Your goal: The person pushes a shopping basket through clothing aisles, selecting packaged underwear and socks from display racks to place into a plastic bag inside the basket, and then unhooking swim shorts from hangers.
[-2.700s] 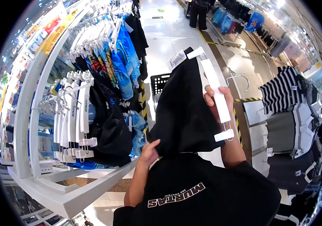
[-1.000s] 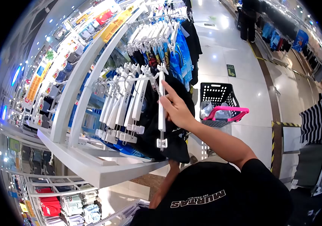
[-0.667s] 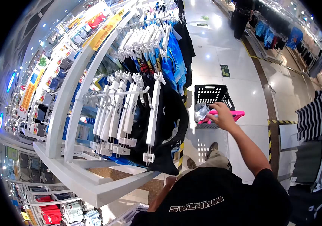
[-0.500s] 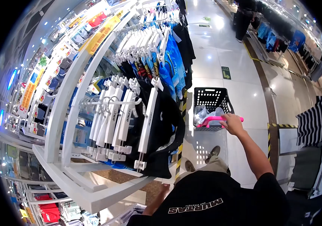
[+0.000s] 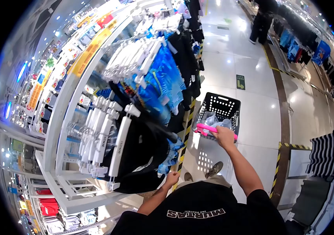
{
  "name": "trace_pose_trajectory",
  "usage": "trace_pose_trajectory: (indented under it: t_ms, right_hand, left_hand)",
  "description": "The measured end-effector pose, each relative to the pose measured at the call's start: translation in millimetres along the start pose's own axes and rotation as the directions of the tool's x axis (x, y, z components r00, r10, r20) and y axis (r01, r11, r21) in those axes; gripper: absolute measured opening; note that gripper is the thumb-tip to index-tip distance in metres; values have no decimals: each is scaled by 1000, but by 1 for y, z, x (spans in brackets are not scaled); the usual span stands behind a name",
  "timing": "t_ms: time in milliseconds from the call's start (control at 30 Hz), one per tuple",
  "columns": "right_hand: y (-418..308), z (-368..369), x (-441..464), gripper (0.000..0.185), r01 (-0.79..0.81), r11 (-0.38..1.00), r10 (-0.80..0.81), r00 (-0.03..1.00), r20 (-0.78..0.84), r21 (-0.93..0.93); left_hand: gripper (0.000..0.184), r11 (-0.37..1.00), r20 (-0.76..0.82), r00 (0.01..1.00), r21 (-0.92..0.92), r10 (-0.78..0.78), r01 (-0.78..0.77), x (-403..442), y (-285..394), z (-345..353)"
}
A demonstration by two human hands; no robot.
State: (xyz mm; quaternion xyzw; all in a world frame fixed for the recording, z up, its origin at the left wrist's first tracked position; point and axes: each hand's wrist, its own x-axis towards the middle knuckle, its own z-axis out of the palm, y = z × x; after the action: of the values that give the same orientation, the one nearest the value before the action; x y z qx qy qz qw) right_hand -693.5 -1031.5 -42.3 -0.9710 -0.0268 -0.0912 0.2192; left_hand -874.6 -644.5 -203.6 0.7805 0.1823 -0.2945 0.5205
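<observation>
My right hand (image 5: 224, 136) is wrapped around the pink handle (image 5: 207, 128) of a black shopping basket (image 5: 235, 106). The basket has square holes in its walls and stands ahead of my feet, slightly tilted in view. Inside it lie pale, clear-plastic-wrapped items (image 5: 211, 118) whose kind I cannot make out. My left hand (image 5: 171, 179) hangs low at my side with its fingers curled in, and nothing shows in it. Beside it, close to the fingers, hang black garments (image 5: 141, 156) on white clip hangers (image 5: 120, 147).
A white rack frame (image 5: 73, 205) stands along my left, with blue patterned garments (image 5: 167, 78) farther up. Black-and-yellow tape (image 5: 189, 121) edges the tiled aisle (image 5: 253, 117). Striped folded clothes (image 5: 327, 152) are at right. Another person (image 5: 261, 25) stands far ahead.
The view has shifted forward along the rack, with the hanging clothes shifting left in view. My left hand has come further into sight. My right hand still grips the basket handle.
</observation>
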Motion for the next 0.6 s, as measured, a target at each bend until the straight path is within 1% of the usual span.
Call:
trace_pose_trajectory:
  t_ms: [33,67,100,133,167,200,233,267,300,333,367,400,433,467,500,567,600]
  right_hand:
    - [5,7,7,36,-18,999,19,1000,-21,47]
    - [9,11,16,39,-36,995,40,998,-43,89]
    - [5,3,26,38,-62,995,65,997,-34,72]
    - [8,6,34,39,-81,995,83,996,-30,56]
    - [13,8,42,35,-87,990,93,994,-56,108]
    - [18,9,49,35,-66,993,74,994,-76,101]
    - [24,8,56,35,-42,994,51,994,-92,97]
    - [32,8,63,36,-56,995,62,994,-85,79]
    - [37,8,71,37,-64,996,69,995,-76,63]
    - [42,8,78,37,-68,996,71,995,-63,51]
    - [47,7,83,38,-62,996,67,995,-71,70]
    - [54,3,89,38,-50,995,57,995,-79,91]
    - [61,-1,96,39,-32,993,42,995,-87,111]
    - [67,-3,103,39,-27,997,33,996,-80,76]
    - [76,-5,110,38,4,995,7,995,-104,98]
    - [98,2,126,45,50,997,-44,994,-97,54]
    - [105,1,132,46,60,998,-56,994,-98,30]
  left_hand:
    - [20,1000,-13,1000,-28,6,-6,-8,51,10]
    - [19,998,-21,1000,-57,13,-14,-5,88,23]
    - [19,994,-53,995,-76,79,-83,12,103,30]
    - [22,987,-39,991,-85,130,-133,23,124,30]
    - [21,963,-162,952,-34,259,-267,28,151,34]
    - [20,932,-215,908,38,361,-361,26,189,29]
    - [21,867,-283,834,-12,474,-497,24,224,26]
    - [21,840,-342,777,72,528,-538,12,268,20]
    - [21,790,-405,703,88,585,-607,19,287,10]
    - [24,822,-461,726,11,510,-569,-8,338,9]
    - [26,787,-535,641,78,551,-611,-10,361,1]
    - [29,739,-594,570,64,568,-670,-8,378,-9]
    - [33,726,-646,526,65,553,-685,-18,401,-14]
    - [39,709,-716,444,101,539,-698,-20,416,-18]
    - [47,688,-744,390,128,543,-714,-25,429,-22]
    - [58,690,-779,185,385,599,-613,-31,450,-26]
    - [61,705,-799,188,360,571,-611,-29,454,-30]
